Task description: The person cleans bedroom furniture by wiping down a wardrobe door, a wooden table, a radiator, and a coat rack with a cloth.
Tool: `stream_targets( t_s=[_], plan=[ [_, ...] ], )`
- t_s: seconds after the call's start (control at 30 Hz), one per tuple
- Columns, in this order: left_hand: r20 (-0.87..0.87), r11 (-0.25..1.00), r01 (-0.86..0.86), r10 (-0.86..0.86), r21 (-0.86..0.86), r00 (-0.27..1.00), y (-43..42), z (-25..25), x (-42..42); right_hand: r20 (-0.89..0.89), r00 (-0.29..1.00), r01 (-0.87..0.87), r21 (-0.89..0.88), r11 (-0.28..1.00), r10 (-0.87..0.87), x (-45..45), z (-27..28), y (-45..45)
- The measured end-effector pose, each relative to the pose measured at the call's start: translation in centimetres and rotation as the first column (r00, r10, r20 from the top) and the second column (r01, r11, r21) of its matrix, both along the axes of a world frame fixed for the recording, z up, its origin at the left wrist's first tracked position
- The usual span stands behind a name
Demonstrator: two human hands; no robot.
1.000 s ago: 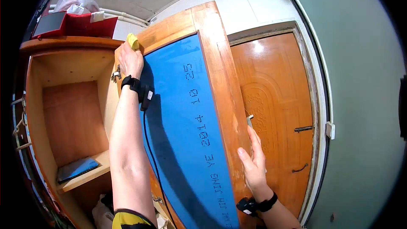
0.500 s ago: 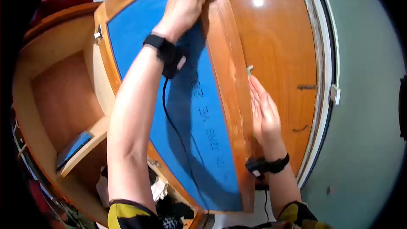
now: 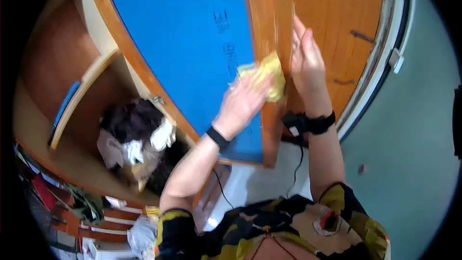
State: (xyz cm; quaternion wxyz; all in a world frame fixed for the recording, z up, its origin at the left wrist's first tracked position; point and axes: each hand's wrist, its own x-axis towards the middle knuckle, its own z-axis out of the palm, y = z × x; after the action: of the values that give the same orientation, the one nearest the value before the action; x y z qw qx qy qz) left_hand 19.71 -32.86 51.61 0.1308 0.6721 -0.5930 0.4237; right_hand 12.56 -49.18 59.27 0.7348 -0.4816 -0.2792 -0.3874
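Observation:
A cabinet door (image 3: 163, 33) with a blue back panel and a wooden frame stands swung open before me. My left hand (image 3: 244, 102), slightly blurred, presses a yellow cloth (image 3: 273, 79) against the lower part of the door's right-hand wooden strip (image 3: 269, 9). On the other side of that strip is my right hand (image 3: 308, 65), its fingers stretched upward along the door's outer face. The tips are partly hidden behind the edge, and nothing shows in that hand.
On the left, the cabinet has a shelf (image 3: 86, 94) with a blue flat item (image 3: 66, 108) and a pile of dark and white fabric (image 3: 134, 125) below. A brown wooden door (image 3: 337, 14) in a white frame and a green wall (image 3: 409, 130) are on the right.
My left hand has slid the yellow cloth from the top of the wooden strip down to its lower part. The view has tilted downward; my right hand stays beside the door edge.

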Motion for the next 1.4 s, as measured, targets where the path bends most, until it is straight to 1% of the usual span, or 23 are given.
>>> stream_targets(
  t_s=[0.07, 0.17, 0.2, 0.27, 0.33, 0.37, 0.4, 0.43, 0.47, 0.5, 0.57, 0.67, 0.7, 0.73, 0.8, 0.83, 0.93, 1.07, 1.17, 1.27, 1.33, 1.37, 1.4],
  plan=[
    [0.078, 0.971, -0.056, 0.076, -0.234, 0.994, 0.6, 4.5, 0.5, -0.068, 0.994, 0.083, -0.106, 0.991, -0.090, 0.1, -0.8, 0.1],
    [0.143, 0.900, 0.044, 0.020, -0.433, 0.990, 0.7, 10.0, 2.7, -0.034, 0.999, 0.021, -0.123, 0.992, -0.025, -0.2, -1.1, 0.2],
    [0.135, 0.872, -0.059, 0.142, -0.486, 0.981, 0.7, 12.1, 0.9, -0.030, 0.994, -0.111, -0.119, 0.987, 0.108, -0.2, -0.6, 0.5],
    [0.114, 0.861, -0.041, 0.115, -0.508, 0.987, -0.4, 11.3, 0.5, -0.027, 0.969, -0.248, -0.113, 0.962, 0.247, 0.0, -0.9, 0.6],
    [0.051, 0.875, -0.051, 0.086, -0.482, 0.995, -2.0, 5.7, -0.3, -0.013, 0.994, -0.110, -0.099, 0.989, 0.109, 0.2, -2.0, 0.4],
    [0.040, 0.882, -0.031, 0.057, -0.469, 0.998, -2.8, 2.8, -1.5, -0.195, 0.973, -0.119, 0.023, 0.993, 0.122, -0.9, -2.2, 0.5],
    [-0.050, 0.885, -0.024, 0.000, -0.464, 0.999, -2.6, 2.6, -1.9, -0.200, 0.971, -0.127, 0.023, 0.992, 0.129, -1.0, -2.3, 0.4],
    [-0.190, 0.955, -0.106, 0.053, -0.278, 0.980, -3.2, -5.8, -3.8, -0.172, 0.973, -0.155, 0.007, 0.988, 0.153, -1.1, -2.4, 0.4],
    [-0.363, 0.976, -0.093, 0.016, -0.197, 0.932, -2.9, -9.0, -5.4, -0.147, 0.973, -0.179, -0.010, 0.984, 0.176, -1.2, -2.5, 0.6],
    [-0.561, 0.960, -0.113, -0.053, -0.258, 0.826, -3.3, -12.0, -7.1, -0.195, 0.979, -0.035, 0.157, 0.987, 0.065, -2.7, -1.6, 2.9],
    [-0.617, 0.987, -0.163, 0.128, 0.000, 0.777, -2.4, -19.7, -8.5, -0.191, 0.978, -0.074, 0.051, 0.996, 0.083, -2.5, -3.1, 1.6],
    [-0.744, 0.975, -0.221, 0.144, -0.006, 0.652, -1.5, -23.7, -9.5, -0.121, 0.986, -0.131, -0.102, 0.986, 0.119, -2.0, -4.4, 0.1],
    [-0.748, 0.971, -0.237, 0.150, -0.011, 0.647, -1.8, -23.2, -9.2, -0.134, 0.990, -0.055, -0.048, 0.997, 0.048, -2.3, -4.5, 0.8],
    [-0.871, 0.923, -0.098, -0.312, -0.373, 0.381, -2.6, -21.7, -8.5, -0.135, 0.989, -0.060, -0.043, 0.997, 0.054, -2.6, -4.5, 1.1],
    [-0.736, 0.806, -0.127, -0.449, -0.579, 0.506, -2.0, -16.2, -7.5, -0.175, 0.984, -0.021, -0.021, 1.000, 0.017, -3.1, -4.9, 1.4],
    [-0.558, 0.858, -0.244, -0.059, -0.453, 0.828, -1.3, -12.5, -7.1, -0.216, 0.976, 0.022, -0.006, 1.000, -0.023, -3.4, -5.2, 1.3],
    [-0.441, 0.746, -0.210, -0.124, -0.631, 0.889, -1.1, -8.5, -5.9, -0.221, 0.975, 0.016, 0.072, 0.997, 0.000, -4.3, -6.5, 1.7],
    [-0.467, 0.735, -0.240, -0.116, -0.634, 0.877, -0.9, -13.1, -6.3, -0.377, 0.926, 0.062, 0.151, 0.987, 0.000, -5.7, -9.8, 2.7],
    [-0.757, 0.770, -0.477, -0.013, -0.425, 0.653, -0.4, -20.0, -8.2, -0.475, 0.880, 0.157, 0.262, 0.952, -0.014, -5.5, -13.7, 2.9],
    [-0.842, 0.665, -0.682, 0.147, -0.304, 0.519, -0.7, -26.7, -8.9, -0.593, 0.805, 0.114, 0.202, 0.973, 0.029, -4.4, -20.0, 2.7],
    [-0.842, 0.445, -0.757, -0.478, -0.479, 0.251, -1.4, -31.8, -8.5, -0.787, 0.585, 0.076, 0.293, 0.953, 0.195, -3.6, -27.5, 1.1],
    [-0.838, 0.427, -0.765, -0.479, -0.482, 0.261, -1.7, -34.0, -8.3, -0.847, 0.457, 0.066, 0.337, 0.939, 0.272, -3.0, -31.5, 0.2],
    [-0.860, 0.423, -0.793, -0.455, -0.438, 0.232, -1.9, -36.2, -8.4, -0.846, 0.459, 0.093, 0.349, 0.932, 0.271, -2.6, -36.1, -0.6]
  ],
)
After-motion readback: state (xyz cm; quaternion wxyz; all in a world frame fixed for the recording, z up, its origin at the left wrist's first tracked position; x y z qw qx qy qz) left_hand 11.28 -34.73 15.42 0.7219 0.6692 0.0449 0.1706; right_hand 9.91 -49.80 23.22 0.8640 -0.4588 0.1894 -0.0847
